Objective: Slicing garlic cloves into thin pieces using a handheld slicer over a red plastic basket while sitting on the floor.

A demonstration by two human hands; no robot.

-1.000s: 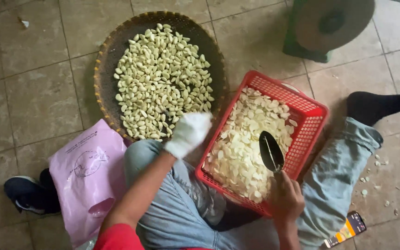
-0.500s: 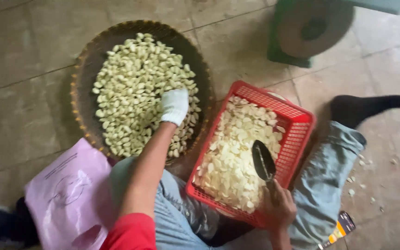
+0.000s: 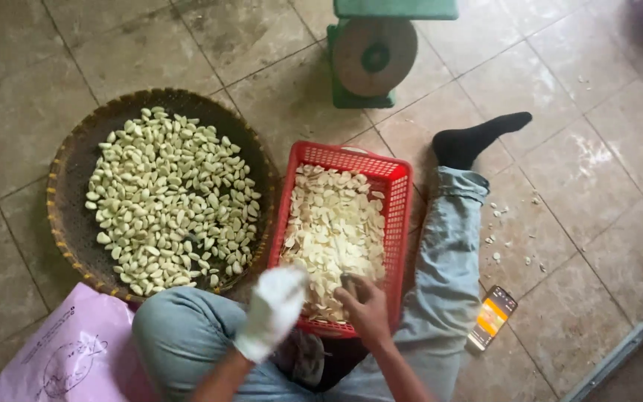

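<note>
At the near left edge a pink plastic bag (image 3: 68, 357) lies flat on the tiled floor (image 3: 187, 45), tucked against the person's bent knee, out of the way yet within reach. Just beyond it sits a round, shallow woven tray (image 3: 65, 223), dark brown, spread with whole peeled garlic cloves (image 3: 173, 201) in a single loose layer, so any one can be picked up without digging.

The left hand (image 3: 271, 309), in a white glove, hovers above the near edge between tray and basket. It is blurred, so I cannot tell whether the fingers are closed on a clove or empty. The glove probably guards the hand that steadies the garlic.

To its right stands a red plastic basket with perforated walls (image 3: 400, 223), wedged between the person's legs so it stays put. It holds a heap of thin pale garlic slices (image 3: 333, 231). The bare right hand (image 3: 368, 309) rests at the basket's near edge, fingers curled around a dark object (image 3: 349, 283), seemingly a blade handle, held directly over the slices so cut pieces drop inside.

Farther off, a green weighing scale with a round dial (image 3: 375, 56) stands on the floor. At the near right, a smartphone with a lit screen (image 3: 491, 318) lies beside the outstretched jeans leg, among scattered garlic scraps (image 3: 496, 223).
</note>
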